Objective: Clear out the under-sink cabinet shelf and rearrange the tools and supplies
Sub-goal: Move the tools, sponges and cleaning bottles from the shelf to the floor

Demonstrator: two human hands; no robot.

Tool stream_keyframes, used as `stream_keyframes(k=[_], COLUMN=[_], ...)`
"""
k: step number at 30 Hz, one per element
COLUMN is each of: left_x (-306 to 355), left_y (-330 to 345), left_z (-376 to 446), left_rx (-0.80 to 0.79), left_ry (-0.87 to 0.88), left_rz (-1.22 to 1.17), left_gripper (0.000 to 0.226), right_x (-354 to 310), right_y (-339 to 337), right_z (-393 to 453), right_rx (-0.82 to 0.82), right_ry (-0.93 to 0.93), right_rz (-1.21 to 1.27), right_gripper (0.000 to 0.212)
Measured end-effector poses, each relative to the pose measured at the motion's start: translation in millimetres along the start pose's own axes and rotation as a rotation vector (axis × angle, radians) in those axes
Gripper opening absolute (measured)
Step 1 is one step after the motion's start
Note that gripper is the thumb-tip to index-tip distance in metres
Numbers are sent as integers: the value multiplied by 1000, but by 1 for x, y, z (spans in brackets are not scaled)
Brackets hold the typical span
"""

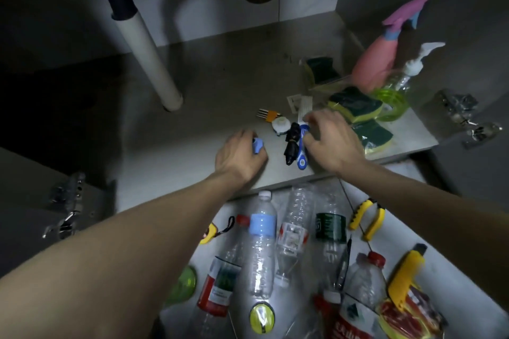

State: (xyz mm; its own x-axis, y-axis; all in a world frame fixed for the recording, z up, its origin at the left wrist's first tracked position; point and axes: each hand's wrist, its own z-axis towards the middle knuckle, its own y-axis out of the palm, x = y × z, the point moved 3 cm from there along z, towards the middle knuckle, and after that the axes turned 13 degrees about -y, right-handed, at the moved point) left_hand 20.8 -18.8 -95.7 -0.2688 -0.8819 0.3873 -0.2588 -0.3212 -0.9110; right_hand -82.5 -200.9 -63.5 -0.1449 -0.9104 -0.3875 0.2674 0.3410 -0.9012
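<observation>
A small blue fitting (65,145) is gripped by the left hand (239,155) on the cabinet shelf (192,107), while a blue-handled tool (302,146) beside a black nozzle (291,143) is pinched by the right hand (332,140), apparently for removal; sponges (355,107) are left at far right.
</observation>
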Motion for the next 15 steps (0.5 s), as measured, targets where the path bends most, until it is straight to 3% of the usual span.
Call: stream_keyframes(k=[3,7,11,15], left_x=[-26,-46,-48,-46], left_y=[-14,-23,-26,-29], left_z=[-5,-12,-16,-24], left_rx=[-26,-76,-82,-66], left_ry=[38,46,34,-5], left_rz=[59,77,0,-58], left_gripper=[28,37,35,30], right_x=[-24,-45,-51,-56], right_y=[16,40,43,30], right_z=[28,47,46,37], right_rx=[-53,-218,-175,-71], right_ry=[-22,-19,-16,-70], right_rz=[-46,-363,-491,-340], right_gripper=[41,48,43,47])
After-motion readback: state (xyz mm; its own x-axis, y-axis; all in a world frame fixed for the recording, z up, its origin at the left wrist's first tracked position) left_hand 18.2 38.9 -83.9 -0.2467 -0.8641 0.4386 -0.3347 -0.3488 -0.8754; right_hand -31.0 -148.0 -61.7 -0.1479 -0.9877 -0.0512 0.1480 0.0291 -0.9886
